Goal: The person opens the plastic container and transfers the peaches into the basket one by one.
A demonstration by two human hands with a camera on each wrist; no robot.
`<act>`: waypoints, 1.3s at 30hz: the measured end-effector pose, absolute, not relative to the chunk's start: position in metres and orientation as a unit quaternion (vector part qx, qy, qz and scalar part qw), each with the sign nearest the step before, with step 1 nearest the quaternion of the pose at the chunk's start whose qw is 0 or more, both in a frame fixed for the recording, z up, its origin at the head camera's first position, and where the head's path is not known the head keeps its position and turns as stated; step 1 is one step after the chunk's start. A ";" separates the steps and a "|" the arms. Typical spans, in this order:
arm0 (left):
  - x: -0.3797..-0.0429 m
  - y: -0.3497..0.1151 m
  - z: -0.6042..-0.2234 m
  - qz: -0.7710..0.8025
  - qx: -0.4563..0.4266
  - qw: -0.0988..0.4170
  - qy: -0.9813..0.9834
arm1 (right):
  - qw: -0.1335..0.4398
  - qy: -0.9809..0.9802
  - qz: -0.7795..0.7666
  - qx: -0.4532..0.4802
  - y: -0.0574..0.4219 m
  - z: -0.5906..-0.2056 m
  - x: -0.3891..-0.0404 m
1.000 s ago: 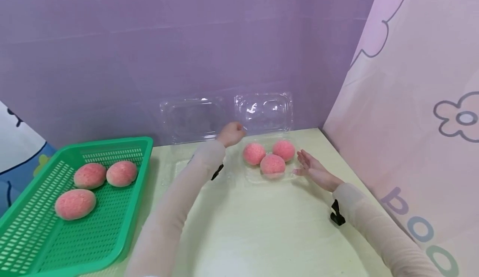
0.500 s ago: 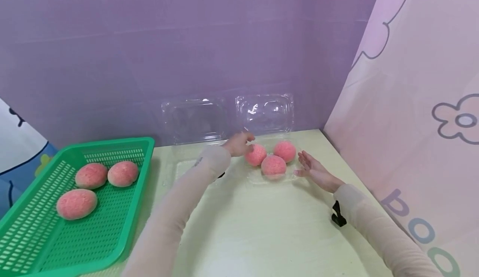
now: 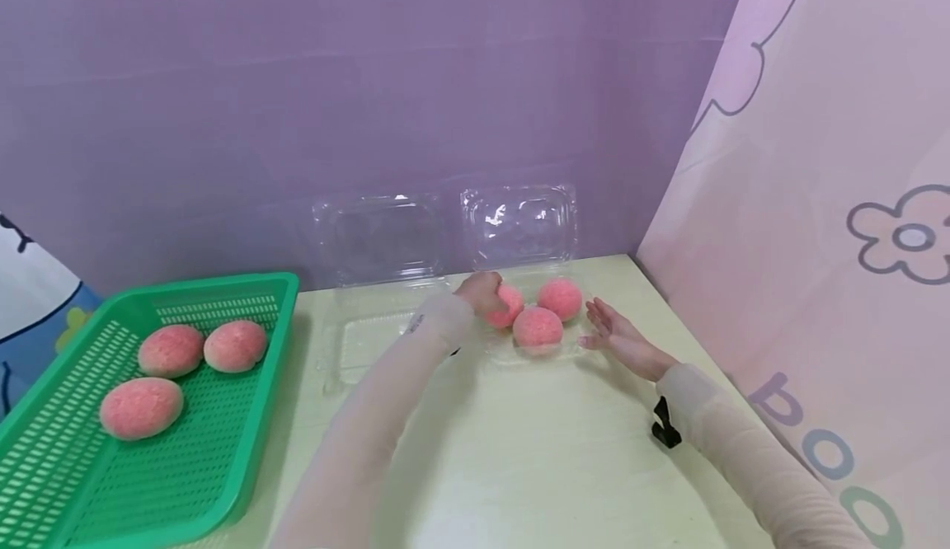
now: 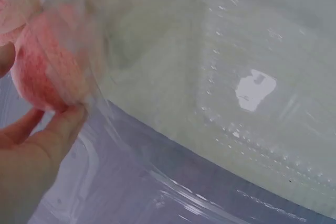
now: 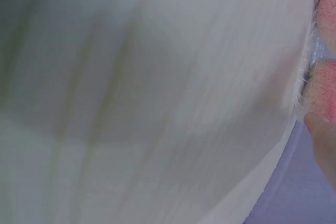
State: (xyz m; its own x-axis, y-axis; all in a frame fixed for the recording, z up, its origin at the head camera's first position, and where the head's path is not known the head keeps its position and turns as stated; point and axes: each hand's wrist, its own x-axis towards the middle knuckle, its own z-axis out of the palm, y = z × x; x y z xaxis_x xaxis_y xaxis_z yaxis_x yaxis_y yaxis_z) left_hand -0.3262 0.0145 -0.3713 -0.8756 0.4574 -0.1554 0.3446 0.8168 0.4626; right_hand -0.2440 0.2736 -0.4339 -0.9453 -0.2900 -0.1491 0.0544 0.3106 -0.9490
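Observation:
My left hand (image 3: 479,292) reaches over the left side of an open clear plastic clamshell box (image 3: 519,226). Its thumb and fingers (image 4: 60,129) pinch the leftmost pink peach (image 4: 47,72) from two sides. Two more peaches, one at the back right (image 3: 560,298) and a front peach (image 3: 538,330), sit close beside it in the same box. Along the box's right side stands my right hand (image 3: 625,340), its fingers extended and holding nothing. In the right wrist view, one fingertip (image 5: 311,120) of that hand is right at the box edge near a peach (image 5: 323,90).
Left of the peach box stands a second open clamshell box (image 3: 380,240), its lid raised against the purple backdrop (image 3: 356,79). A green plastic basket (image 3: 260,417) with 3 peaches is at the left of the pale table (image 3: 534,466). A pink printed curtain (image 3: 801,203) borders the right side.
My left hand has come down and right from beside the raised lids onto the leftmost peach, and its fingers have closed around it. The right hand stays at the box's side.

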 end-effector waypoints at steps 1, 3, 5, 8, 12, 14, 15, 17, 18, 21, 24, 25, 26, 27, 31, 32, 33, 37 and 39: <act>-0.326 0.016 -0.372 0.203 0.208 0.127 0.948 | 0.148 0.796 -0.582 -0.077 0.274 -0.434 -0.244; -0.325 0.018 -0.373 0.187 0.192 0.130 0.955 | 0.148 0.795 -0.583 -0.078 0.273 -0.434 -0.244; -0.326 0.021 -0.377 0.172 0.183 0.129 0.959 | 0.149 0.795 -0.583 -0.078 0.273 -0.433 -0.244; -0.326 0.025 -0.381 0.166 0.171 0.133 0.962 | 0.148 0.794 -0.585 -0.076 0.273 -0.434 -0.244; -0.328 0.029 -0.383 0.165 0.164 0.145 0.962 | 0.144 0.797 -0.581 -0.078 0.274 -0.434 -0.245; -0.328 0.031 -0.385 0.168 0.157 0.155 0.961 | 0.141 0.800 -0.578 -0.079 0.274 -0.434 -0.245; -0.327 0.032 -0.386 0.174 0.151 0.163 0.959 | 0.141 0.801 -0.576 -0.080 0.274 -0.434 -0.245; -0.326 0.033 -0.389 0.188 0.137 0.177 0.956 | 0.141 0.802 -0.575 -0.078 0.274 -0.434 -0.245; -0.325 0.034 -0.391 0.195 0.131 0.183 0.955 | 0.142 0.802 -0.575 -0.078 0.274 -0.434 -0.245; -0.318 0.036 -0.392 0.215 0.116 0.197 0.949 | 0.144 0.799 -0.578 -0.080 0.275 -0.436 -0.246; -0.312 0.038 -0.391 0.232 0.103 0.207 0.945 | 0.141 0.795 -0.584 -0.080 0.274 -0.436 -0.245; -0.312 0.039 -0.392 0.239 0.099 0.207 0.943 | 0.141 0.793 -0.586 -0.082 0.274 -0.436 -0.245; -0.312 0.039 -0.394 0.248 0.096 0.205 0.942 | 0.141 0.793 -0.587 -0.080 0.273 -0.436 -0.245; -0.313 0.040 -0.395 0.263 0.093 0.202 0.939 | 0.141 0.793 -0.588 -0.078 0.272 -0.436 -0.244; -0.324 0.043 -0.407 0.322 0.077 0.197 0.923 | 0.143 0.795 -0.585 -0.079 0.271 -0.435 -0.243; -0.327 0.044 -0.411 0.340 0.074 0.197 0.917 | 0.143 0.795 -0.585 -0.077 0.271 -0.434 -0.243; -0.330 0.045 -0.413 0.356 0.068 0.199 0.910 | 0.143 0.795 -0.585 -0.078 0.272 -0.434 -0.243; -0.337 0.047 -0.421 0.392 0.060 0.190 0.898 | 0.143 0.792 -0.588 -0.079 0.273 -0.435 -0.244; -0.338 0.047 -0.421 0.397 0.063 0.180 0.898 | 0.145 0.791 -0.589 -0.080 0.274 -0.436 -0.244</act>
State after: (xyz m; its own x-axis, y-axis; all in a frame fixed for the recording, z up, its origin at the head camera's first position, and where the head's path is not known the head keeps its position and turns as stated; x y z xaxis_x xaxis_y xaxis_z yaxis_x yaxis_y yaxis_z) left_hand -0.3377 0.0473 -0.4213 -0.9270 0.2555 -0.2745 -0.0309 0.6775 0.7348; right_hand -0.2441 0.2737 -0.4363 -0.9451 -0.2978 -0.1343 0.0436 0.2923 -0.9553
